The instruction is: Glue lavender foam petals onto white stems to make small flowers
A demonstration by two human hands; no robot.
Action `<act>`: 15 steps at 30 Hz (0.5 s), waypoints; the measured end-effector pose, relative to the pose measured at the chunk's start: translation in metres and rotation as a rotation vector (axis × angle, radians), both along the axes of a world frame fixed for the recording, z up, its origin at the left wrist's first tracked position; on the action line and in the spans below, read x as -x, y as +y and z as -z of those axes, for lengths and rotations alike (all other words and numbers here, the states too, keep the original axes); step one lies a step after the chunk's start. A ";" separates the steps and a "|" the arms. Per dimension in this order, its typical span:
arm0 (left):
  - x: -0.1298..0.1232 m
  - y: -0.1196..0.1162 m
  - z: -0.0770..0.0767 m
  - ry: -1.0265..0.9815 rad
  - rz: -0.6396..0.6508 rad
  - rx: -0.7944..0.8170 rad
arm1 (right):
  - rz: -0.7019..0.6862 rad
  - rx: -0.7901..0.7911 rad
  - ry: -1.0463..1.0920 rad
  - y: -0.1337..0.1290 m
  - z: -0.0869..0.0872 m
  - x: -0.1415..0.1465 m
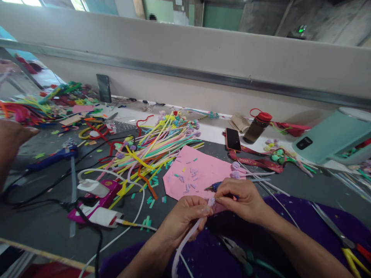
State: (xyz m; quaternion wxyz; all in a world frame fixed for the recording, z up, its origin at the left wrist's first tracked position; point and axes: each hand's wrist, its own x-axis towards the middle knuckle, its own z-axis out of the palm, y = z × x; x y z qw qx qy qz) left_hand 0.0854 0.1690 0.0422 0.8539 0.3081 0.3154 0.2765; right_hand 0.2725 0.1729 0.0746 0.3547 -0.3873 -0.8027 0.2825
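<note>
Low in the middle, my left hand pinches a pale lilac pipe-cleaner stem just below its small curled lilac head. The fingertips of my right hand are closed at the right side of that head; exactly what they pinch is too small to tell. A dark blue tool with a pointed tip lies partly hidden behind my right hand. Under and beyond the hands is a pink sheet with short lilac cut pieces on it. Two lilac curled heads rest at its right edge.
Pipe cleaners are heaped behind. At left are a blue glue gun, a magenta power strip with cables, and another person's hand. Pliers and scissors lie near my lap. A bottle and phone stand beyond.
</note>
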 end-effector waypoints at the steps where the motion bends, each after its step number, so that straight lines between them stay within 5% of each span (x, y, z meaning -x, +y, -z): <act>1: 0.000 0.000 0.000 0.002 0.000 -0.002 | 0.001 -0.012 -0.014 0.000 0.000 0.000; 11: 0.000 -0.001 -0.001 -0.006 -0.014 -0.007 | 0.003 0.000 -0.054 -0.001 -0.001 0.000; 15: 0.001 0.000 0.001 -0.044 -0.044 0.017 | 0.011 0.174 0.059 0.000 -0.002 -0.006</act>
